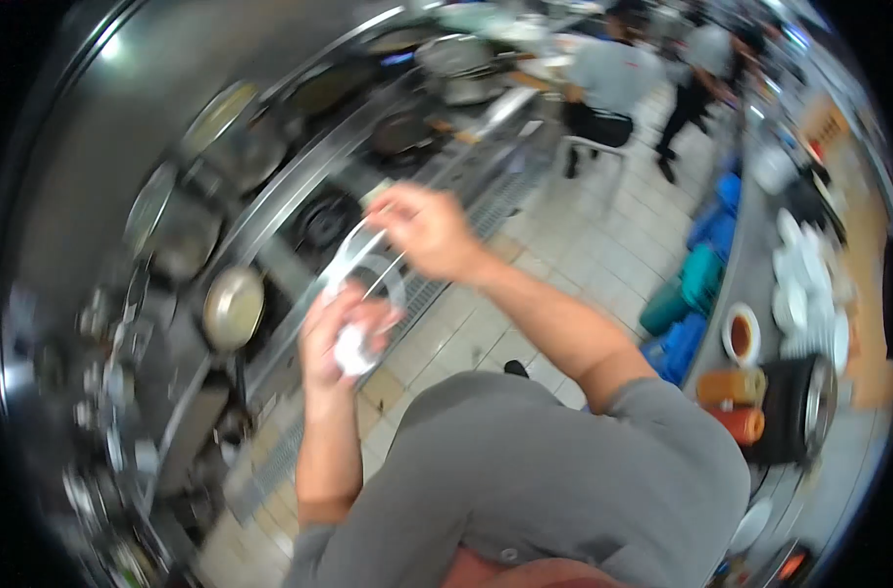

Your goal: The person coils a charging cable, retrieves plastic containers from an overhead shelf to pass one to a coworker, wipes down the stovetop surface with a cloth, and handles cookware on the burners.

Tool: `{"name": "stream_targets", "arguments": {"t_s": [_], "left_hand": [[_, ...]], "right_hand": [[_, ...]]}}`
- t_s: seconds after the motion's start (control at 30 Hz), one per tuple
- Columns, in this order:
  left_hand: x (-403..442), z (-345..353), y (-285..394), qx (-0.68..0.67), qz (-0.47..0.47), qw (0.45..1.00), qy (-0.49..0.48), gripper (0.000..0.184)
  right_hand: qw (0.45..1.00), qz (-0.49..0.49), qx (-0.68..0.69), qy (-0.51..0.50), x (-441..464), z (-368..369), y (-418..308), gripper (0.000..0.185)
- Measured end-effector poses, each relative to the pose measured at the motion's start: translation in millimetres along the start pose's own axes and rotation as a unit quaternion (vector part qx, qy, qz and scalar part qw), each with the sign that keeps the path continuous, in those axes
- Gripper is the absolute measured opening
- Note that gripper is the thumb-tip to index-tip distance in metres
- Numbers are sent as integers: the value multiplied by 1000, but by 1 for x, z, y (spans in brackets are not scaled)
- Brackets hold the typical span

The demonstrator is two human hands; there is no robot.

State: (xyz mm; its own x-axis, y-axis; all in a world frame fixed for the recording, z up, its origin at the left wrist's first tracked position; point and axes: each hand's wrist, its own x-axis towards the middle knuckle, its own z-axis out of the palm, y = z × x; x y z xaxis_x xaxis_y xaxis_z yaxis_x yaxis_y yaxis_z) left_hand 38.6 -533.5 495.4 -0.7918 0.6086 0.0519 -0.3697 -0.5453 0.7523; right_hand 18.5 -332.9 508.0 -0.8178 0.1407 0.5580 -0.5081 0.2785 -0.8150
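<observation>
Above the walkway beside the stove, my left hand [327, 333] is wrapped round a whitish, partly see-through round item [356, 351], blurred by motion. It has a pale, ring-like rim that loops up toward my other hand. Higher and to the right, my right hand [425, 230] is closed in a pinch at the top of this pale loop. A thin white strip runs between the two hands. I cannot make out exactly what kind of item it is.
Left of me runs a stove with a burner [324, 220], a light-coloured pan [234, 308] and a large pot [459, 67]. On the right, a counter holds a bowl of brown sauce [741, 335], white dishes [807, 274] and sauce bottles [733, 387]. Two people [608, 78] are farther off.
</observation>
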Motion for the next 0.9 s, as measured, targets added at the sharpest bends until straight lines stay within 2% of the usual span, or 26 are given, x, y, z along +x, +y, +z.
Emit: {"name": "stream_targets", "arguments": {"t_s": [0.03, 0.07, 0.1, 0.13, 0.17, 0.2, 0.23, 0.27, 0.3, 0.37, 0.4, 0.43, 0.5, 0.57, 0.6, 0.63, 0.67, 0.73, 0.77, 0.8, 0.83, 0.87, 0.9], "left_hand": [[-4, 8, 5, -46, 9, 997, 54, 20], [-6, 0, 5, -111, 76, 991, 13, 30], [-3, 8, 9, -84, 130, 988, 11, 34], [-2, 13, 16, -56, 190, 980, 18, 39], [0, -3, 26, 116, 174, 975, 76, 44], [4, -13, 33, 286, 160, 936, 132, 52], [4, 2, 29, 387, 169, 894, 147, 57], [8, -6, 18, 402, 201, 883, 137, 58], [5, -8, 16, 417, 167, 885, 120, 57], [-2, -10, 7, 452, 105, 883, 77, 57], [-5, -6, -3, 448, 110, 885, 62, 55], [-6, -15, -7, 417, 74, 906, 19, 53], [-12, -24, -9, 385, 21, 921, -60, 53], [-17, -21, -16, 238, 65, 964, -104, 50], [-20, -15, -12, 136, 84, 981, -112, 49], [-19, -22, -12, 91, 133, 983, -88, 53], [-22, -16, -5, 52, 147, 987, -23, 57], [-18, -11, 9, 104, 190, 976, 35, 58], [-18, -17, 16, 238, 141, 956, 103, 55], [-14, -19, 10, 392, 167, 896, 124, 49], [-15, -24, 9, 479, 115, 863, 111, 44], [-20, -31, 7, 561, 60, 820, 97, 39], [-23, -46, -3, 548, 26, 831, 89, 32]], "right_hand": [[999, -3, 4, -35, -8, -2, 14, 12], [997, -30, 8, -70, -21, 3, 28, 16], [989, 57, -32, -134, -33, 7, 24, 22], [958, 78, -67, -268, -46, 13, 43, 28], [938, 67, -73, -332, -54, 13, 26, 28], [913, 53, -77, -397, -60, 11, 5, 29], [905, 8, -129, -406, -65, 10, -2, 34], [891, -36, -180, -415, -67, 9, -8, 40], [900, -69, -164, -399, -62, -2, -26, 31], [913, -66, -173, -364, -50, -14, -44, 26], [922, -66, -182, -334, -46, -19, -47, 21], [947, -157, -112, -256, -40, -21, -40, 16], [964, -131, -32, -229, -29, -24, -35, 16], [968, -122, -9, -219, -26, -15, -14, 17], [976, -42, 54, -207, -30, -4, 1, 18], [973, 39, 116, -193, -36, 6, 16, 20], [964, 84, 112, -225, -46, 19, 29, 29], [925, 146, 56, -347, -70, 29, 29, 30], [928, 101, 47, -356, -83, 32, 25, 29], [928, 56, 40, -366, -89, 29, 11, 28], [916, 49, -19, -399, -86, 22, -1, 27], [912, 47, -17, -407, -79, 16, -6, 27], [930, 1, -30, -367, -72, 12, -8, 27]]}}
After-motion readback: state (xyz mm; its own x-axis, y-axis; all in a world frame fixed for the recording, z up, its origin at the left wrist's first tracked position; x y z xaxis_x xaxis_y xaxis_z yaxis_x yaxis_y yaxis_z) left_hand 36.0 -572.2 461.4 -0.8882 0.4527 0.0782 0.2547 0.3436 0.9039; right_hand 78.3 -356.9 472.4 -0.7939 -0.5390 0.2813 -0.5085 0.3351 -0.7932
